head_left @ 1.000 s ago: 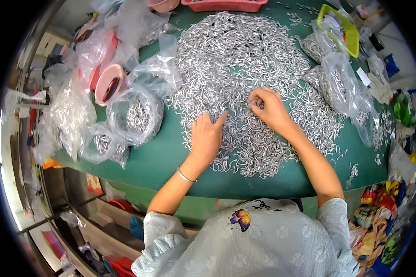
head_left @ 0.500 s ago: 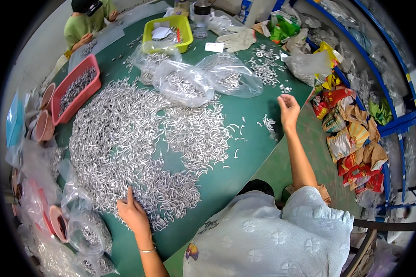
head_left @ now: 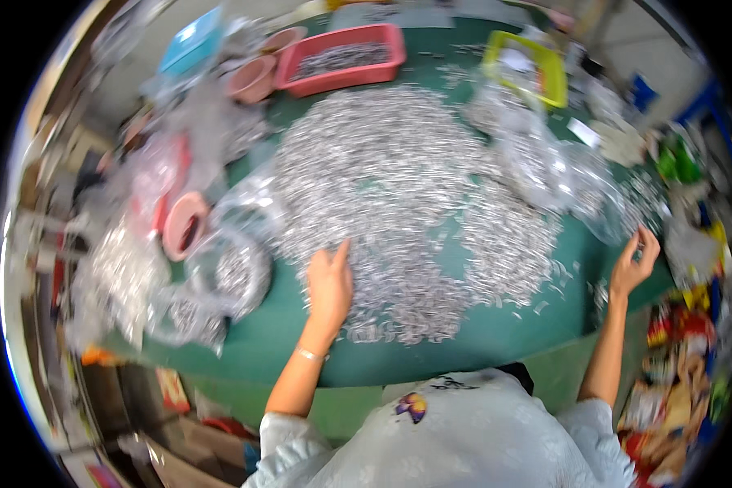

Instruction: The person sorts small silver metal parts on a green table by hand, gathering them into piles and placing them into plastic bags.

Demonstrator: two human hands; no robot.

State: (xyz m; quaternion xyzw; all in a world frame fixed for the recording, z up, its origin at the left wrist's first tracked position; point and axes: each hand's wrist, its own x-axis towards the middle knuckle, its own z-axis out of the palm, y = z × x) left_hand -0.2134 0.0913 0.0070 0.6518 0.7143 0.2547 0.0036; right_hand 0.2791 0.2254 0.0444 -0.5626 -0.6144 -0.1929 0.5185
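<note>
A wide heap of small curved silvery metal pieces (head_left: 374, 163) covers the middle of the green table (head_left: 537, 342). My left hand (head_left: 329, 285) rests at the heap's near left edge, index finger stretched out over the pieces and nothing visible held. Off to the right, my right hand (head_left: 634, 264) is raised by the table's right side, its thumb and fingers curled together. Whatever may be between those fingertips is too small and blurred to make out. Near that hand lie scattered metal bits (head_left: 642, 199) and a clear bag of pieces (head_left: 590, 195).
A pink tray (head_left: 342, 61) of darker pieces and a yellow-green basket (head_left: 553, 77) stand at the back. Plastic bags holding pieces (head_left: 236, 272) and a pink bowl (head_left: 185, 226) crowd the left side. Colourful packets (head_left: 667, 366) lie on the right beyond the table.
The whole view has swung left, so table and heap appear farther right and turned. My left hand still points at the heap's near edge; my right hand stays raised at the right.
</note>
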